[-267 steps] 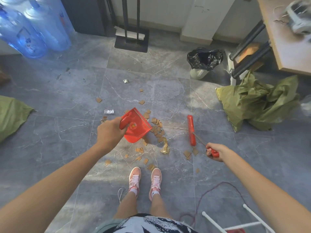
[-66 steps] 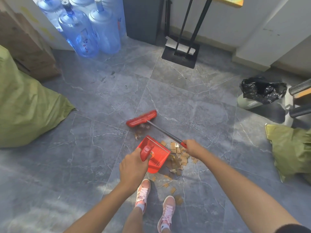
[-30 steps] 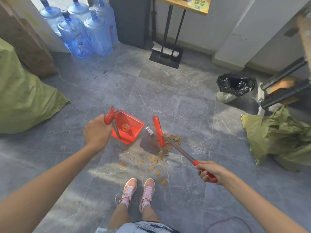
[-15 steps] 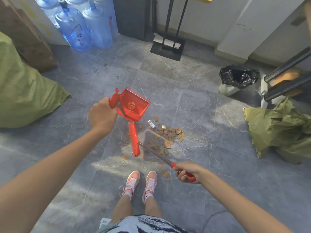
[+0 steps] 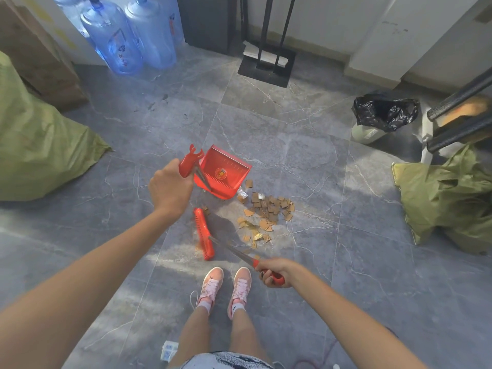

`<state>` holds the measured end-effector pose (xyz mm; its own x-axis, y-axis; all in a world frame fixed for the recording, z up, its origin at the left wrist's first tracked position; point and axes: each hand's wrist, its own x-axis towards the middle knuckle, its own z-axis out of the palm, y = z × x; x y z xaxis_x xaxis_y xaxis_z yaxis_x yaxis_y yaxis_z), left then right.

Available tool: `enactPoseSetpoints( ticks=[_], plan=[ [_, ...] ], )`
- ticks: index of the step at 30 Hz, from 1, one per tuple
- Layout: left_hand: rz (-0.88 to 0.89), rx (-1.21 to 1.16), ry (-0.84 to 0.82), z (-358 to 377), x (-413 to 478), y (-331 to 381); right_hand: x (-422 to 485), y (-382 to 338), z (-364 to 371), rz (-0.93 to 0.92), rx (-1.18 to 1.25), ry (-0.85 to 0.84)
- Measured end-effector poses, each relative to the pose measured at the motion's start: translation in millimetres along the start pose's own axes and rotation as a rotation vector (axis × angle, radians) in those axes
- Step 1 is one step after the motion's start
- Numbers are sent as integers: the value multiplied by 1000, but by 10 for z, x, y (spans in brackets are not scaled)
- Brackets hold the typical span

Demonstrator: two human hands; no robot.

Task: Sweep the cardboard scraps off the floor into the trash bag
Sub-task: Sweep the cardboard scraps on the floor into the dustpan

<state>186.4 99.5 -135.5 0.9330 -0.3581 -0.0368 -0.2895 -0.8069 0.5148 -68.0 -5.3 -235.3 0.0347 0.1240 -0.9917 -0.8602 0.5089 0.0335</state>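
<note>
Several brown cardboard scraps (image 5: 267,209) lie heaped on the grey floor ahead of my feet. My left hand (image 5: 170,187) grips the handle of a red dustpan (image 5: 222,173), which hangs tilted just left of the heap. My right hand (image 5: 271,271) holds the red grip of a short broom; its red brush head (image 5: 203,233) rests on the floor left of the scraps, below the dustpan. A bin lined with a black trash bag (image 5: 383,110) stands at the far right.
Green sacks lie at the left (image 5: 40,145) and right (image 5: 447,198). Blue water bottles (image 5: 133,35) stand at the back left, a black stand base (image 5: 266,65) at the back. A bench frame (image 5: 458,115) is beside the bin.
The brush head has stayed left of the scraps with its handle swung slightly; the dustpan has dropped lower toward the heap. The view has shifted a little.
</note>
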Motion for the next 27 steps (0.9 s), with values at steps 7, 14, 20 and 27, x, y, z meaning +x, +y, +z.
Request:
enactPoseSetpoints(
  ticks=[7,14,20,27],
  plan=[
    [-21,-1,11,58,-35,47,-138,-155,-739,-42,-18,99],
    [6,-6,46,-8,33,244,-294,-351,-1111,-84,-29,202],
    [3,-20,93,-114,67,272,-390,-342,-1129,-128,-79,243],
    [-7,-20,126,-229,134,341,-626,-173,-993,-174,91,90]
  ],
)
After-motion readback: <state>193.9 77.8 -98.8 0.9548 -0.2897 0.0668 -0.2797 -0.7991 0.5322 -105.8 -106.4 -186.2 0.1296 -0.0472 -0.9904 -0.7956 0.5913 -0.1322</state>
